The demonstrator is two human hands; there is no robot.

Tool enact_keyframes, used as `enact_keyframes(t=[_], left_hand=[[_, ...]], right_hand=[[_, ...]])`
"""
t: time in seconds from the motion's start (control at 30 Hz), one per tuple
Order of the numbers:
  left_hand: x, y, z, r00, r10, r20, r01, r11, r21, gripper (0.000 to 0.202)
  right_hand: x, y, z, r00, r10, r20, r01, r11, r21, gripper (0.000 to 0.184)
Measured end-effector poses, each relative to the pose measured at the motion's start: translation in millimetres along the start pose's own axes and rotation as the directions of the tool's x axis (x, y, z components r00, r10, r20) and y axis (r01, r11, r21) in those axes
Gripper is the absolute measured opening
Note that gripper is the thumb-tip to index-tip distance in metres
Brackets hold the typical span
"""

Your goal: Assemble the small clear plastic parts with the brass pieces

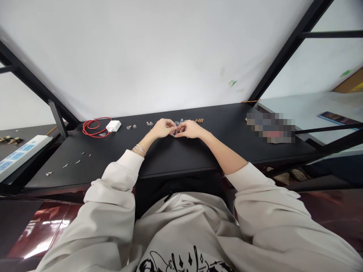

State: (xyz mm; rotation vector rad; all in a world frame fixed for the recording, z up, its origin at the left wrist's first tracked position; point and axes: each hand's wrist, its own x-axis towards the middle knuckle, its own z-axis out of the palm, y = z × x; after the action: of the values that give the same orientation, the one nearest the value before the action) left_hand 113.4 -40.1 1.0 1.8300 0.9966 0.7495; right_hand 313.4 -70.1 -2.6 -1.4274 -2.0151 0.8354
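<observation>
The left hand (162, 128) and right hand (190, 129) meet mid-table, fingertips pinched close together over a small dark-and-clear part (175, 132) - mostly hidden, so what it is can't be told. The grip on both sides is narrow, but whether each hand really holds the part or only one does isn't readable from this view.

The black table (176, 166) has small items laid out in separate groups along its far side: a clear-part cluster (180, 122) just beyond the fingers, a short row of brass bits (199, 120) to the right of it, and two clear pairs (149, 123) (131, 127) further left. Past those sit a white charger (113, 125) and a coiled red wire (95, 127), with one clear piece (102, 134) beside the coil. Loose metal pieces (65, 165) lie spread near the left end, by a power strip (21, 156).

As things lie, the parts are mostly in groups, none visibly joined into anything finished - the pinched one is the only piece in hand. A pixelated patch (269, 127) covers whatever lies at the right end.
</observation>
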Motion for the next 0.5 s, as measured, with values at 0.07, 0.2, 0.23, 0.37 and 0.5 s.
enact_keyframes(t=[0.07,0.2,0.23,0.37,0.5], left_hand=[[-1,-6,-1.3,0.999,0.014,-0.037,-0.017,0.998,-0.066,0.013],[-2,-13,-5.1,0.998,0.04,-0.042,-0.047,0.983,-0.177,0.022],[-2,-13,-5.8,0.998,0.054,-0.033,-0.059,0.982,-0.182,0.023],[-3,-13,-6.9,0.996,0.085,-0.001,-0.085,0.988,-0.132,0.021],[-1,-17,-7.0,0.996,0.085,-0.001,-0.085,0.991,-0.108,0.028]], right_hand=[[-2,1,-1,1.0,0.016,0.007,-0.016,0.995,0.095,0.033],[-2,2,1,1.0,0.012,-0.001,-0.012,0.984,0.177,0.036],[-2,3,1,1.0,0.013,-0.003,-0.012,0.985,0.17,0.034],[0,3,1,1.0,-0.004,-0.016,0.006,0.994,0.11,0.023],[0,1,0,0.999,0.026,-0.023,-0.025,0.998,0.056,0.02]])
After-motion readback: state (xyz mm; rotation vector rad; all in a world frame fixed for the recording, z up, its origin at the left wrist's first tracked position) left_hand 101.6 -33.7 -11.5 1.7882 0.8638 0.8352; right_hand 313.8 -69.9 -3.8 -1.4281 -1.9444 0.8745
